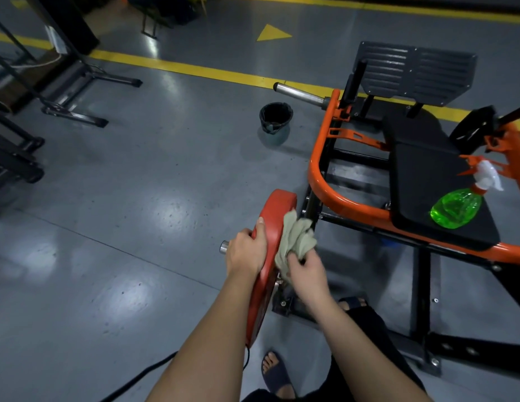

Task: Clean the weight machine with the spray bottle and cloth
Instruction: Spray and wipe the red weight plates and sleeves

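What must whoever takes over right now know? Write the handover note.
Left hand: grips the rim of the red weight plate, steadying it.
Right hand: holds the cloth bunched against the plate's inner face.
Spray bottle: lies on its side on the black seat pad, within the orange frame.
Done: the plate is being wiped; how much of the machine is already clean cannot be told.
Left: probably finish the plate, then spray and wipe the frame, pad and footplate.
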### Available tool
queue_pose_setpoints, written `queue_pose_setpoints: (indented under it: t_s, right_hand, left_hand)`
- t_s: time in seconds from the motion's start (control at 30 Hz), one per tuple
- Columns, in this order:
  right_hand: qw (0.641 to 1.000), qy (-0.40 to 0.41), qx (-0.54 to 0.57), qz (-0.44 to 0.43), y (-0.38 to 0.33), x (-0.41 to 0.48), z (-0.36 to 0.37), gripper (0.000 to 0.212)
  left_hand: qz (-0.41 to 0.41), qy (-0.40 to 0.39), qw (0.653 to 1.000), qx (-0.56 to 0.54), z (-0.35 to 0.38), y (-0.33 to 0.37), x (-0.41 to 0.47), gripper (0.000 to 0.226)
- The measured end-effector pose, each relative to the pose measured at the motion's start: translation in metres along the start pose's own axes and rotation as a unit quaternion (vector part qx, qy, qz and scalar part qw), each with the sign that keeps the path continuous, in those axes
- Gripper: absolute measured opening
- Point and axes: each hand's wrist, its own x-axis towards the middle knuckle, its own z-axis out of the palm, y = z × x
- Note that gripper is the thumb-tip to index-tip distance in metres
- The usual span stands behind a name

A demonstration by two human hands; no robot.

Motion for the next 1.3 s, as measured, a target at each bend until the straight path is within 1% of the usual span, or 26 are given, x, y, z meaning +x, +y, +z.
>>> queue_pose_setpoints:
  t_s: [0.07, 0.1, 0.13, 0.27, 0.33, 0.4, 0.47, 0.5, 0.57, 0.6, 0.63, 0.67, 0.7, 0.73, 0.77, 0.8, 0.87, 0.93, 1.0, 1.1, 1.17, 1.23, 1.27, 1.3]
  right_hand:
    - [1.0, -0.012, 0.019, 0.003, -0.007, 0.01, 0.001, 0.03]
    - [1.0, -0.027, 0.005, 0.014, -0.005, 0.013, 0.003, 0.036]
    - [0.999, -0.04, -0.007, 0.029, -0.002, 0.014, 0.007, 0.036]
    - [0.992, -0.096, -0.04, 0.066, 0.013, -0.014, 0.003, 0.013]
    - [0.987, -0.141, -0.05, 0.066, 0.025, -0.031, -0.002, 0.013]
    - [0.984, -0.155, -0.045, 0.072, 0.038, -0.04, -0.005, 0.015]
    - [0.986, -0.141, -0.041, 0.074, 0.045, -0.042, -0.01, 0.014]
    - [0.988, -0.128, -0.031, 0.08, 0.047, -0.039, -0.013, 0.014]
    - [0.99, -0.101, 0.016, 0.093, 0.044, -0.035, -0.018, 0.014]
    - [0.991, -0.078, 0.044, 0.097, 0.043, -0.036, -0.02, 0.013]
    - [0.993, -0.033, 0.078, 0.086, 0.04, -0.033, -0.02, 0.015]
    - [0.989, 0.019, 0.13, 0.072, 0.034, -0.029, -0.019, 0.02]
    - [0.977, 0.075, 0.19, 0.064, 0.025, -0.022, -0.017, 0.024]
    - [0.959, 0.109, 0.254, 0.062, 0.014, -0.015, -0.016, 0.024]
    - [0.946, 0.121, 0.294, 0.06, 0.002, -0.005, -0.014, 0.02]
    - [0.946, 0.119, 0.298, 0.053, -0.008, 0.006, -0.01, 0.018]
    - [0.968, 0.075, 0.237, 0.032, -0.022, 0.016, 0.004, 0.018]
    - [0.984, 0.04, 0.17, 0.03, -0.016, 0.013, 0.021, 0.017]
    - [0.992, 0.025, 0.105, 0.072, 0.002, 0.0, 0.03, 0.016]
    - [0.984, -0.067, 0.048, 0.155, 0.038, -0.035, 0.021, 0.017]
    - [0.977, -0.108, 0.022, 0.184, 0.05, -0.051, 0.015, 0.019]
    - [0.985, -0.087, -0.004, 0.151, 0.05, -0.043, 0.009, 0.023]
    - [0.99, -0.06, 0.02, 0.127, 0.043, -0.032, 0.009, 0.024]
    - [0.991, -0.032, 0.078, 0.107, 0.029, -0.021, 0.008, 0.025]
  left_hand:
    - [-0.004, -0.001, 1.0, 0.011, 0.001, 0.003, 0.002, 0.074]
    - [-0.009, -0.004, 1.0, 0.018, 0.001, 0.005, 0.004, 0.074]
    - [-0.014, -0.006, 1.0, 0.025, 0.0, 0.007, 0.007, 0.074]
    - [-0.034, -0.046, 0.996, 0.067, -0.002, 0.03, 0.027, 0.079]
    - [-0.047, -0.076, 0.992, 0.085, 0.0, 0.049, 0.046, 0.08]
    - [-0.055, -0.113, 0.989, 0.077, 0.004, 0.067, 0.065, 0.076]
    - [-0.057, -0.139, 0.987, 0.049, 0.006, 0.078, 0.08, 0.07]
    - [-0.053, -0.138, 0.988, 0.034, 0.004, 0.08, 0.085, 0.067]
    - [-0.029, -0.11, 0.993, 0.033, -0.002, 0.076, 0.088, 0.065]
    - [-0.005, -0.102, 0.994, 0.04, -0.006, 0.067, 0.081, 0.064]
    - [0.016, -0.099, 0.994, 0.053, -0.012, 0.057, 0.07, 0.062]
    - [0.032, -0.099, 0.992, 0.064, -0.016, 0.044, 0.059, 0.061]
    - [0.04, -0.104, 0.991, 0.075, -0.02, 0.029, 0.045, 0.062]
    - [0.042, -0.114, 0.989, 0.088, -0.025, 0.015, 0.034, 0.064]
    - [0.032, -0.124, 0.987, 0.098, -0.03, 0.002, 0.024, 0.068]
    - [0.021, -0.131, 0.986, 0.098, -0.033, -0.01, 0.015, 0.073]
    - [-0.003, -0.146, 0.987, 0.071, -0.033, -0.024, 0.003, 0.084]
    - [-0.031, -0.15, 0.987, 0.041, -0.028, -0.026, -0.007, 0.095]
    - [-0.042, -0.144, 0.989, 0.012, -0.021, -0.023, -0.016, 0.101]
    - [-0.063, -0.1, 0.993, -0.026, -0.01, -0.021, -0.021, 0.103]
    - [-0.074, -0.059, 0.995, -0.036, -0.004, -0.023, -0.019, 0.105]
    - [-0.071, -0.038, 0.995, -0.053, -0.002, -0.024, -0.017, 0.107]
    - [-0.064, -0.034, 0.996, -0.054, -0.002, -0.024, -0.016, 0.105]
    - [-0.06, -0.034, 0.996, -0.05, -0.002, -0.024, -0.016, 0.1]
